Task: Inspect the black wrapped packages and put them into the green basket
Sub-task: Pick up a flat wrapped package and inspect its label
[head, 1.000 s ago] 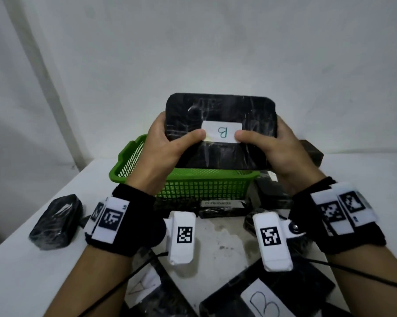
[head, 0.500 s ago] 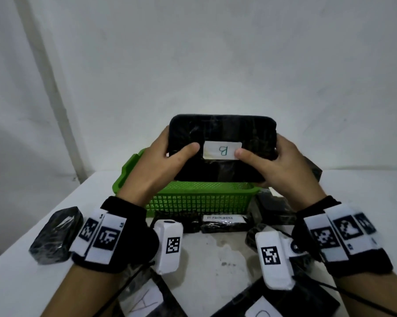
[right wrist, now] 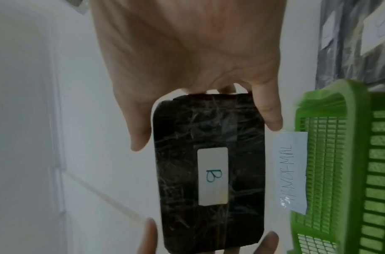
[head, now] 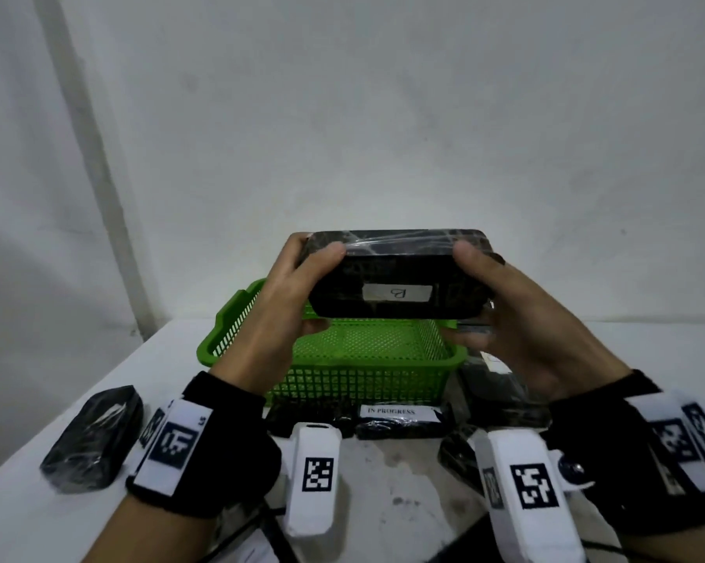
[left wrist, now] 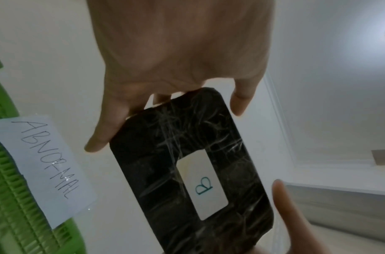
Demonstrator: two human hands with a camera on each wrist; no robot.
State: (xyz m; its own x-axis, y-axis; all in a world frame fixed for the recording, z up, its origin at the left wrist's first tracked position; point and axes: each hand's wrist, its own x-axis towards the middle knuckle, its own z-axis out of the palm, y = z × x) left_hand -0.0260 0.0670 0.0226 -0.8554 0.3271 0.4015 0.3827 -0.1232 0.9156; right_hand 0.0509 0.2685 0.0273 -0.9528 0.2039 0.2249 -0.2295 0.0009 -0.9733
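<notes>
black wrapped package (head: 397, 274), flat, clear film over black, white label (head: 396, 293) marked "b" on its underside: held level in the air between both hands, above the green basket (head: 367, 369). left hand (head: 275, 310): grip closed on the package's left end, thumb on the top edge, fingers under it. right hand (head: 517, 314): grip closed on the package's right end, thumb on top, fingers beneath.
green basket: mesh-walled, on the white tabletop (head: 26, 518), directly below the grip; nothing visible inside it in the head view. paper slip reading "abnormal" (left wrist: 46, 170) fixed to the basket's outer wall, seen in both wrist views.
other black wrapped packages: one (head: 93, 438) well left of the left-hand grip, lying on the tabletop; one with a label reading "in progress" (head: 399, 420) just in front of the basket, below and nearer than the grip; more beside the basket under the right hand, partly hidden.
</notes>
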